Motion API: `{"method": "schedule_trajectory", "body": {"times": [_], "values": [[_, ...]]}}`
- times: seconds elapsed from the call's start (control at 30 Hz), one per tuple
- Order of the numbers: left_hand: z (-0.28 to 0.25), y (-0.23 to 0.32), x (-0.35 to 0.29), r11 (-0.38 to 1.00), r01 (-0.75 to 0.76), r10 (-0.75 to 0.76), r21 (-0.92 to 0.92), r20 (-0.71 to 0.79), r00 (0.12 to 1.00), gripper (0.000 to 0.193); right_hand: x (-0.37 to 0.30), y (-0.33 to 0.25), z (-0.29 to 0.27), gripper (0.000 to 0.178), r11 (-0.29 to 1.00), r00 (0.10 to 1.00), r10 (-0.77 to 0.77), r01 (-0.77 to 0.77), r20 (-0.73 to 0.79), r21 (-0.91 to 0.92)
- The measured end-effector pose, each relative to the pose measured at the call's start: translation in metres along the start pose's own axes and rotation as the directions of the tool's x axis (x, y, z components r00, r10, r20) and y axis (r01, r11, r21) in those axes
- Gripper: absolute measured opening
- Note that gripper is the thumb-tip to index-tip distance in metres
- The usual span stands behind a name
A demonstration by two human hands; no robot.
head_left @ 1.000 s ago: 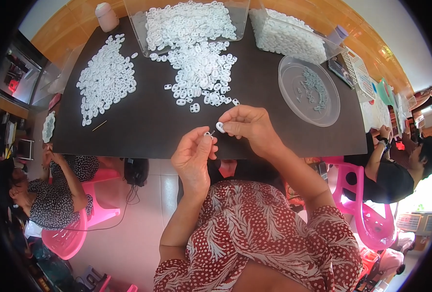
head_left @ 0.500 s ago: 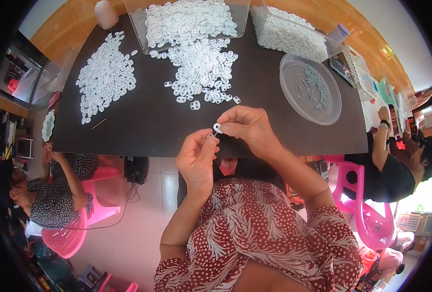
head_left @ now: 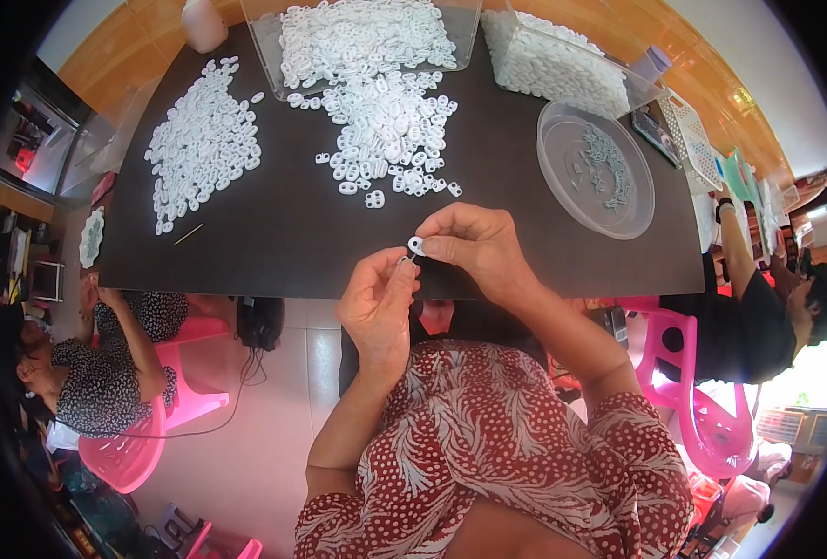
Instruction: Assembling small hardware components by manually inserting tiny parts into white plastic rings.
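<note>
Above the table's near edge, my hands meet tip to tip. Between the thumb and forefinger of my right hand (head_left: pixel 477 244) is a small white plastic piece (head_left: pixel 415 246) with a dark hole. My left hand (head_left: pixel 376 303) is closed in a pinch just below it, on something tiny and greyish that its fingertips mostly hide. Just beyond my hands lies a loose heap of white two-holed plastic pieces (head_left: pixel 390 130), spilling from a clear bin (head_left: pixel 474 42). Several small grey-green pins (head_left: pixel 604 163) lie in a round clear dish (head_left: pixel 576 210) at the right.
Another pile of white pieces (head_left: pixel 207 140) spreads at the left, with a thin brass-coloured stick (head_left: pixel 189 234) near it. A second clear bin of white pieces (head_left: pixel 558 70) and a phone (head_left: pixel 656 137) are back right. People sit at both sides near pink chairs (head_left: pixel 711 429).
My hands hold almost the same pose over the table. At the right, the other person's arm has stretched farther forward.
</note>
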State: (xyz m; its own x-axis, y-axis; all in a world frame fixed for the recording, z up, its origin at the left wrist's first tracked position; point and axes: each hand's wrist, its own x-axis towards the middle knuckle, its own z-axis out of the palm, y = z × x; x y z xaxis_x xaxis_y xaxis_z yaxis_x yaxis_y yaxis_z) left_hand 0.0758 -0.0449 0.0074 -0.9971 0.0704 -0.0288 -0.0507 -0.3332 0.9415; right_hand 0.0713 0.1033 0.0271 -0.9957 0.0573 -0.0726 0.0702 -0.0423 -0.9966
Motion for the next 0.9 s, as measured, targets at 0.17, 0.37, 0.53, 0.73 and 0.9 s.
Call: {"method": "schedule_trajectory", "body": {"times": [0.17,0.37,0.53,0.73,0.9], "values": [[0.001,-0.002,0.001,1.000,-0.019,0.019,0.022,0.008,1.000,0.014,-0.001,0.002,0.002,0.011,0.998,0.999,-0.039,0.039,0.003,-0.043],[0.000,-0.004,0.001,0.998,-0.047,0.047,-0.050,0.015,0.999,0.019,-0.005,0.008,0.009,0.009,0.994,0.997,-0.071,0.070,-0.006,-0.082],[-0.001,-0.008,0.000,0.999,0.005,-0.004,-0.039,0.043,0.999,0.023,-0.010,0.006,0.014,0.004,0.984,0.986,-0.160,0.156,-0.039,-0.091],[0.000,-0.007,-0.003,0.998,0.024,-0.021,-0.052,0.068,0.997,0.023,-0.014,0.008,0.015,0.006,0.963,0.975,-0.214,0.200,-0.058,-0.182],[0.002,-0.010,-0.006,0.999,0.035,-0.031,-0.038,0.088,0.996,0.026,-0.018,0.013,0.012,0.009,0.937,0.963,-0.259,0.233,-0.071,-0.259]]}}
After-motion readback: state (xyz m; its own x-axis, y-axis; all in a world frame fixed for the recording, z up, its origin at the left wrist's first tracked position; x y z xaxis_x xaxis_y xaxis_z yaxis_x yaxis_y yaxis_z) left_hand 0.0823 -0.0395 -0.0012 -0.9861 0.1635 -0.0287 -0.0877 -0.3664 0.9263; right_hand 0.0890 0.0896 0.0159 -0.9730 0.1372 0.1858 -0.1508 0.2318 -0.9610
